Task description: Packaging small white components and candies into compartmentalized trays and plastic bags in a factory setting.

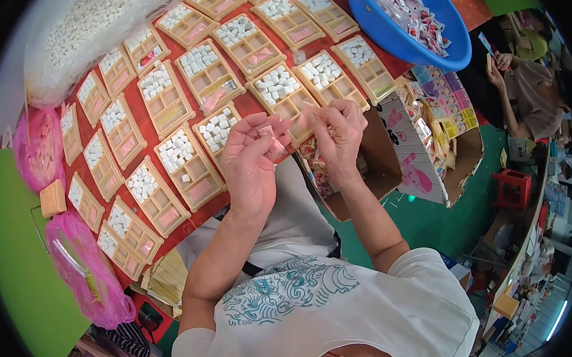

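My left hand (249, 171) is half curled, palm up, around a few small pink packets (272, 140). Close beside it, my right hand (341, 139) pinches a thin pink packet (306, 116) between thumb and fingers. Both hands are over the table's near edge, by a wooden compartment tray (293, 107) with small white cubes (277, 85) in its big section. Similar trays stand in rows, many with a pink packet in one section. One tray (208, 188) left of my hands has a lone white cube (186, 178) in a small section.
A blue basin (363, 20) of wrapped packets stands at the far right. Below it are open cardboard boxes (391, 182) with loose contents. A clear bag (41, 75) of white pieces lies far left, near pink plastic bags (38, 148). Another person (536, 91) sits at right.
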Available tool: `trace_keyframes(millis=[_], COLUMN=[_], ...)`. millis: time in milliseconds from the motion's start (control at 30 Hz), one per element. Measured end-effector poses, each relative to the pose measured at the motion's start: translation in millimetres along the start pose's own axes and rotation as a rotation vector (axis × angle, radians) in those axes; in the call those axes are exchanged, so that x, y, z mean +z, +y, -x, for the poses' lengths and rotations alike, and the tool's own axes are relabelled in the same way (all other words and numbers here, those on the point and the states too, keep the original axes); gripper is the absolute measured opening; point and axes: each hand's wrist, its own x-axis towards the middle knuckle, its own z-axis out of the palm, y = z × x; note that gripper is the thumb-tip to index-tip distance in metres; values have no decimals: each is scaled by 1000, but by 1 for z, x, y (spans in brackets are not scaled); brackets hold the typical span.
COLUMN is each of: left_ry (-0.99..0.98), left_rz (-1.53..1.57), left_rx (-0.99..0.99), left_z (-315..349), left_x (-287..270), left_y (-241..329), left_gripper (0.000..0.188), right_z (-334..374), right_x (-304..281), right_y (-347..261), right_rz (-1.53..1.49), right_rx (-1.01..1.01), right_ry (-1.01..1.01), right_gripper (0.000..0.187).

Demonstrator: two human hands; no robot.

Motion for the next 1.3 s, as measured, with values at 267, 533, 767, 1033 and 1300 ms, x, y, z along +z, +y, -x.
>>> trace_keyframes(millis=[267,533,767,1033,1300], left_ry=[-142,-302,-606,-567,-311], left_rz=[-123,-579,-1885,-2029,-1681], left_rx=[-140,-68,798,839,966], left_z=[1,-1,-13,-13,-65], left_x=[9,18,20,20,-2], left_y=[-8,-25,-36,-22,102], left_gripper=[40,54,39,30,26], right_z=[-7,-12,-25,-18,-19], right_x=[-29,-51,-53,-44,-33], right_y=[-14,6,59,54,44], right_rz=[-153,-84,271,319,227], right_rx=[-6,-92,-342,-384,-389], right_ry=[-200,-86,36,-77,-112], right_gripper=[10,3,19,16,12])
